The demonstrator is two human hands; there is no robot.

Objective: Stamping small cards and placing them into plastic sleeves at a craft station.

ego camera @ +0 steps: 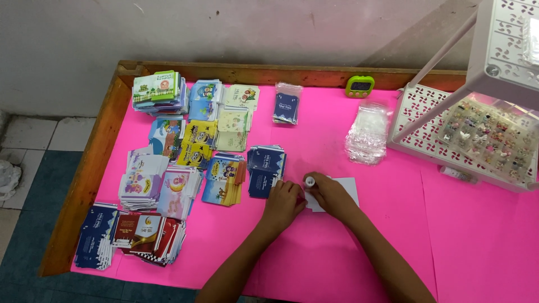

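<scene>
Head camera, steeply above pink table (348, 258)

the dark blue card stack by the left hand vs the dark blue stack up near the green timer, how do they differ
The dark blue stack by the left hand is larger and fanned untidily; the dark blue stack near the green timer is smaller, neater and topped by clear sleeves. The first is beside the left hand; the second lies far off. Both lie flat on the pink tabletop.

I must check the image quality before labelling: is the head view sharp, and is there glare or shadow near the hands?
Head view: lighting is even and bright; the card stacks look sharp, but the small white-capped thing between left hand and right hand is too small to identify; soft glare on the clear bags; only faint shadow under the hands; the white rack is slightly overexposed.
</scene>
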